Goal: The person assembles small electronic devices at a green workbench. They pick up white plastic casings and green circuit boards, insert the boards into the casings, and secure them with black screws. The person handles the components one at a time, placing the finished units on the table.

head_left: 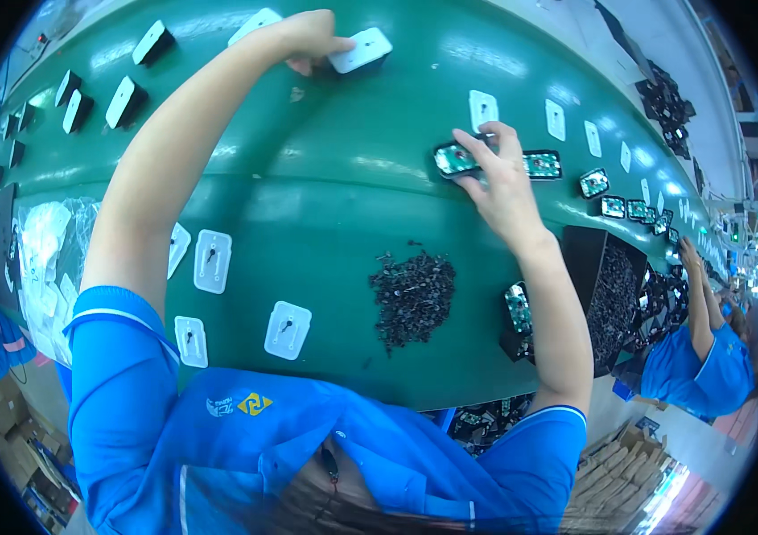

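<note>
My right hand (497, 169) grips a small black case with a green circuit board (456, 159), thumb on the near side and fingers over the far side. At the far side of the table my left hand (308, 40) is stretched out, its index finger touching the left end of a white-lidded black box (363, 50); its other fingers are partly hidden. A second open case with a circuit board (541, 165) lies just right of my right hand. Beyond it is a white cover (483, 109). A heap of small black parts (413, 299) lies near me.
White covers, each with a small black piece (288, 330), lie near me. More white-lidded boxes (126, 102) stand at far left. A black bin of small parts (606, 294) is right of my forearm. Co-workers (696, 357) sit on both sides. A plastic bag of white covers (45, 250) lies left.
</note>
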Demonstrator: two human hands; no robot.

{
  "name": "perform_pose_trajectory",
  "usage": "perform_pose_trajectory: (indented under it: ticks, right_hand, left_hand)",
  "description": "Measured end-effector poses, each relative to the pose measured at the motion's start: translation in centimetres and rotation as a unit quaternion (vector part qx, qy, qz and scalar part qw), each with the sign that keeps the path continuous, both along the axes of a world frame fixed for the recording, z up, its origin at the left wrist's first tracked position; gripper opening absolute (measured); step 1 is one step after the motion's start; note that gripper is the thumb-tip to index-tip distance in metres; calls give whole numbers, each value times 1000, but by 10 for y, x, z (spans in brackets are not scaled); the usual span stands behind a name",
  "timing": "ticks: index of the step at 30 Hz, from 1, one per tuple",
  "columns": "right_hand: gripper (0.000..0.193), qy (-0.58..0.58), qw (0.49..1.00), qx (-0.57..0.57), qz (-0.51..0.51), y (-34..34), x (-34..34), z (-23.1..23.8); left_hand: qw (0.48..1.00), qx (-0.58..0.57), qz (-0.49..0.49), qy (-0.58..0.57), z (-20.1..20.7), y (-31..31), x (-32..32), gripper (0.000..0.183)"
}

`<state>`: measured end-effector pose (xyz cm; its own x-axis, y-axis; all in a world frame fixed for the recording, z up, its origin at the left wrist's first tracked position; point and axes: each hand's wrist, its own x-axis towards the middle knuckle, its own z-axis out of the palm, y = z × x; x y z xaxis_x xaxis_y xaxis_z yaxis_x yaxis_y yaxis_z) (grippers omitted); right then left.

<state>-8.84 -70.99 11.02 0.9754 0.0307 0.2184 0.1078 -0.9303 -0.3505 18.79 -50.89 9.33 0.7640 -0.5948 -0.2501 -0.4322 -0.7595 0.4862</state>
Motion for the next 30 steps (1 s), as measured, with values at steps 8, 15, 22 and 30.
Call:
perform_pose_trajectory:
  ticks: [8,15,22,30]
  right_hand:
    - [48,79,974,183,-111,1,-15,9]
    - [35,143,972,69,-174,0,-24,21]
    - [32,62,995,-11,-80,7,-42,20]
    - [39,-49,995,43,-70,-9,-24,25]
  left_hand:
    - [936,-89,-87,-328,21,-73,-99,54]
    - [961,-25,-113,-253,-11,-154,-151,67]
    - [921,-62,-195,-331,-29,-144,-136,42]
    - [897,-183,-324,-238,-28,-84,-102,46]
